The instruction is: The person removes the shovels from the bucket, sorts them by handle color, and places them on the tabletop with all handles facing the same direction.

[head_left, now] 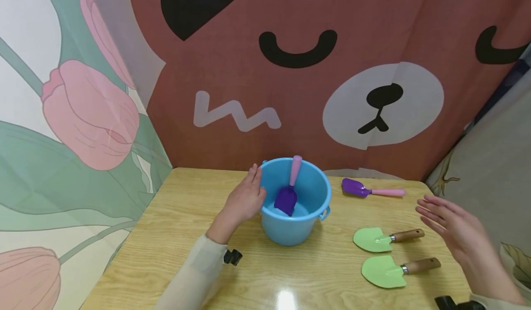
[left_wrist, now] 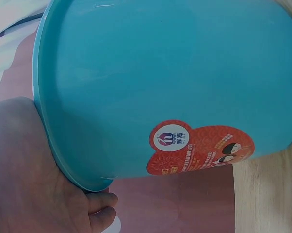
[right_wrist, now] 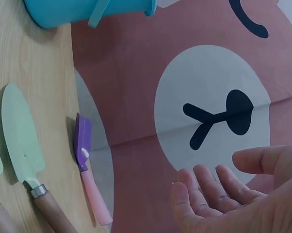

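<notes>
A light blue bucket (head_left: 290, 229) stands upright on the table, with a purple toy shovel (head_left: 286, 200) leaning inside it, pink handle up. My left hand (head_left: 244, 197) rests against the bucket's left rim, its fingers extended; in the left wrist view, the hand (left_wrist: 29, 170) lies along the rim. To the right, my right hand (head_left: 460, 231) hovers with relaxed fingers and an unfilled palm. Nearest to it are two green trowels with wooden handles, an upper trowel (head_left: 373, 240) and a lower trowel (head_left: 383, 271). Behind them lies a second purple shovel (head_left: 355, 187) with a pink handle.
The wooden table (head_left: 166, 236) ends against a hanging cloth (head_left: 232, 74) printed with a bear face. A flower-patterned cloth (head_left: 89, 116) hangs at the left, and another pale cloth (head_left: 498, 153) borders the right side.
</notes>
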A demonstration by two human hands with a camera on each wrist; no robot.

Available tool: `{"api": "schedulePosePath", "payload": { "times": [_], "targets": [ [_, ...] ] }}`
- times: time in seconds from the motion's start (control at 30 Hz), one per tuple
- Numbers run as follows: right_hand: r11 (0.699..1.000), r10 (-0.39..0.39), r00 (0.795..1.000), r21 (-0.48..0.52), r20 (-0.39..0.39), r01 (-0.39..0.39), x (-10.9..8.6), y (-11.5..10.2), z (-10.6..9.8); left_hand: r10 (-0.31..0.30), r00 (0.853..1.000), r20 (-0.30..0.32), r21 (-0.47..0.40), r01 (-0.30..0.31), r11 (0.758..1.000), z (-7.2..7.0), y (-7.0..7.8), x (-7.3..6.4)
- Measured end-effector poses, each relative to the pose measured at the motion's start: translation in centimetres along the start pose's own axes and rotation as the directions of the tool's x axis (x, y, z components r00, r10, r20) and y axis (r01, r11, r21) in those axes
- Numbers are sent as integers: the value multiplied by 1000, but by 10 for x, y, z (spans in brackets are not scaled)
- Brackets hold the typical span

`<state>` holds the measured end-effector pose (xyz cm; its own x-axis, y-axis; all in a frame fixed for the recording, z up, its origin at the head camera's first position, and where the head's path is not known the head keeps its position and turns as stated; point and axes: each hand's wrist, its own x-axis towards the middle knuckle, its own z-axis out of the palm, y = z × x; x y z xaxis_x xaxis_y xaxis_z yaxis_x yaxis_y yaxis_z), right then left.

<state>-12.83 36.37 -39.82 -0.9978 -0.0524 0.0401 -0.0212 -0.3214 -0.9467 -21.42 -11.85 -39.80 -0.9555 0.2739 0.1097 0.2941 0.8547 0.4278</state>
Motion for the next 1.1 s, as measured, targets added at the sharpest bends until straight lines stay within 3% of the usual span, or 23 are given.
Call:
{"api": "schedulePosePath", "payload": {
  "times": [0.23,0.43,0.57,0.63,0.67,0.8,0.87,1.0,1.1],
  "targets": [
    [999,-28,1000,-47,-5,28,6,-4,11,0,1000,4,4,0,1000,-2,1,0],
    [976,-58,997,-214,-55,45,12,-9,25,4,1000,-1,1,-4,1000,-4,2,-1],
    [938,-84,994,-341,-69,55,14,-11,35,4,1000,-1,0,-4,1000,-3,1,-1],
    [887,-89,993,-460,-75,44,15,-12,41,3,1000,0,-1,-3,1000,-3,1,-1],
    [847,-90,993,-531,-79,34,15,-13,44,4,1000,-2,-1,-4,1000,-2,1,-1],
    [634,-110,992,-773,-66,19,16,-15,56,6,1000,-4,2,-6,1000,-1,1,0],
    [548,-114,993,-836,-41,29,17,-17,62,10,1000,-5,3,-10,1000,-1,1,0],
    [424,-108,993,-902,41,84,20,-20,73,16,1000,-8,3,-16,1000,0,1,1],
    [367,-125,986,-918,114,153,24,-21,80,10,1000,-9,1,-10,1000,-1,1,0]
  ]
}}
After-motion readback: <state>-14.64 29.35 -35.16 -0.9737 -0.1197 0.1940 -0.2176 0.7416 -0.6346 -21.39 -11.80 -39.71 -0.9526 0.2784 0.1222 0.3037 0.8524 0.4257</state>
